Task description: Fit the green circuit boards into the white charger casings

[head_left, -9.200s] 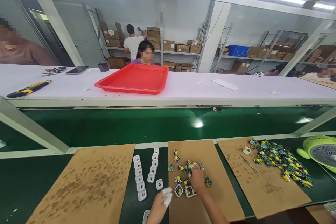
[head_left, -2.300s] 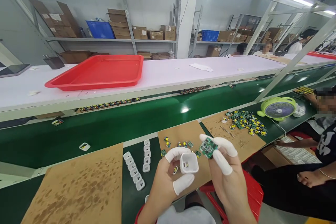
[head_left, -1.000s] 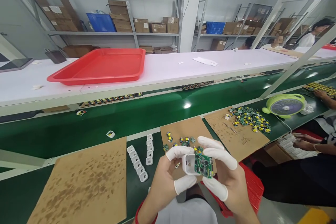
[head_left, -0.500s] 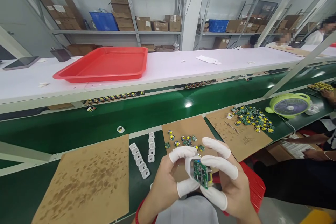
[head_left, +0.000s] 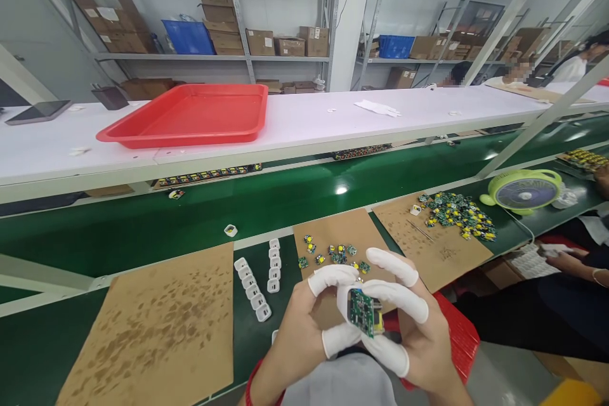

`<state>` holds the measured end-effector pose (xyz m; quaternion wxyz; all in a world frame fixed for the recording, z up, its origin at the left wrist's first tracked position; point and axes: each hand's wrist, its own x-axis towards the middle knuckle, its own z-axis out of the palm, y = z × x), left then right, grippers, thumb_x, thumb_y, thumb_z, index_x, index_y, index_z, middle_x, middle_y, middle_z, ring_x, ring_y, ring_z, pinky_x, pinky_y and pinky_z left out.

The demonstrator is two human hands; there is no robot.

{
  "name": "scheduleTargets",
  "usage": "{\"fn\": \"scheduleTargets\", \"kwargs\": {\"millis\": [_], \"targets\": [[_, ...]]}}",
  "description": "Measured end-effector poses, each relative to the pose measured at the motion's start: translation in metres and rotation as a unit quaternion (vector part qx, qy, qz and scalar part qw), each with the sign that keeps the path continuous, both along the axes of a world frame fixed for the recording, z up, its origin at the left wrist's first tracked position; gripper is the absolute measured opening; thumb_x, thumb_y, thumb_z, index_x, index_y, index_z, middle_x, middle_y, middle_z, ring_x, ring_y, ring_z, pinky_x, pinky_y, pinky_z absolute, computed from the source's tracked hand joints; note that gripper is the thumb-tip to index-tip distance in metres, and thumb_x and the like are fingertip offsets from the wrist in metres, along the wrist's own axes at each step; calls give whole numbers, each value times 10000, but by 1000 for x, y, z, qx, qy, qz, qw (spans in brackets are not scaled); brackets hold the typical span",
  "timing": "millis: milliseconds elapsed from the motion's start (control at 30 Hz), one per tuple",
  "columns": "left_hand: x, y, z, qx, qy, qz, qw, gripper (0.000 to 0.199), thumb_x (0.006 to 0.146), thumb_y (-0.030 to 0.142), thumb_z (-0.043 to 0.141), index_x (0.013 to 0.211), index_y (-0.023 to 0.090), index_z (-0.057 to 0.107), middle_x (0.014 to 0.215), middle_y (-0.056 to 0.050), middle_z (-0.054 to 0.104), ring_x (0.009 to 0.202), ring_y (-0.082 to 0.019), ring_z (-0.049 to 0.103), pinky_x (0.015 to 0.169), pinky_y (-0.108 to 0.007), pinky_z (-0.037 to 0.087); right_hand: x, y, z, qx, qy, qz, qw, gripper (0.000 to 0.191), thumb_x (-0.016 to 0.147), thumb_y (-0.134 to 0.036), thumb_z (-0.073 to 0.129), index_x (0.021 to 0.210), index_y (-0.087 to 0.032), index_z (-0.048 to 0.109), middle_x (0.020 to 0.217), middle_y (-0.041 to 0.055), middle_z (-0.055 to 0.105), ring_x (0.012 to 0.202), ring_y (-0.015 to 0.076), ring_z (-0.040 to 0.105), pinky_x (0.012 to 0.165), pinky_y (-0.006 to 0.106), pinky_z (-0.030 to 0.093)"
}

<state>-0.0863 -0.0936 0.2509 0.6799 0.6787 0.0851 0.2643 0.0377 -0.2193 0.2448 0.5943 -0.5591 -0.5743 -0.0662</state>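
White finger cots cover several fingers of both my hands. Between thumb and fingers, my left hand [head_left: 311, 314] grips a white plastic housing [head_left: 343, 302]. My right hand [head_left: 412, 323] pinches a green circuit board [head_left: 362, 313] with yellow and metal parts along its right side. The board sits tilted at the housing's open side, touching it; how deep it goes inside is hidden. Just beyond my hands, loose circuit boards [head_left: 338, 255] lie on a brown cardboard sheet [head_left: 366, 225]. Left of them, white housings stand in two rows, a longer row [head_left: 252, 290] and a shorter row [head_left: 275, 266].
A stained cardboard sheet [head_left: 157, 330] lies at left. At right are a heap of boards [head_left: 459, 216], tweezers [head_left: 420, 230] and a green fan [head_left: 526, 191]. A red tray [head_left: 190, 114] rests on the shelf above the green belt [head_left: 285, 196]. A co-worker's hand [head_left: 564, 260] shows at far right.
The circuit board has shifted slightly left toward the housing. On the green belt, a white housing and another small piece have travelled right. The co-worker's hands at far right have moved.
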Motion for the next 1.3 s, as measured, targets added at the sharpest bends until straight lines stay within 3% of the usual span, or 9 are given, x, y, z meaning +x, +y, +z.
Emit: {"fn": "scheduleTargets", "kwargs": {"millis": [300, 600, 1033, 1300], "targets": [[1, -1, -1, 14, -4, 0, 1000, 402, 668, 215, 841, 1033, 265, 682, 1150, -35, 715, 1094, -202, 648, 992, -259, 482, 0, 0, 3, 1, -15, 7, 1000, 496, 752, -147, 635, 1219, -305, 579, 1400, 39, 519, 1246, 269, 500, 1037, 451, 487], [2, 0, -1, 37, -26, -6, 999, 438, 659, 183, 853, 1036, 324, 679, 1137, 28, 718, 1079, -138, 649, 973, -185, 468, 5, 1, 5, 11, -68, -4, 998, 407, 779, -182, 658, 1174, -235, 575, 1380, 77, 523, 1241, 247, 505, 1040, 404, 495], [3, 0, -3, 44, -27, -6, 999, 417, 684, 248, 843, 1062, 336, 691, 1145, 25, 731, 1077, -131, 657, 952, -167, 478, 4, -1, 3, 5, -49, -5, 999, 380, 817, -217, 636, 1190, -258, 573, 1387, 71, 524, 1265, 240, 499, 1040, 403, 509], [2, -1, -5, 41, -38, -5, 998, 427, 690, 303, 840, 1087, 352, 690, 1168, 15, 730, 1102, -147, 658, 979, -195, 491, 1, -1, 1, 5, -32, -11, 999, 370, 815, -210, 645, 1178, -262, 591, 1353, 95, 547, 1240, 273, 509, 995, 466, 537]]}}
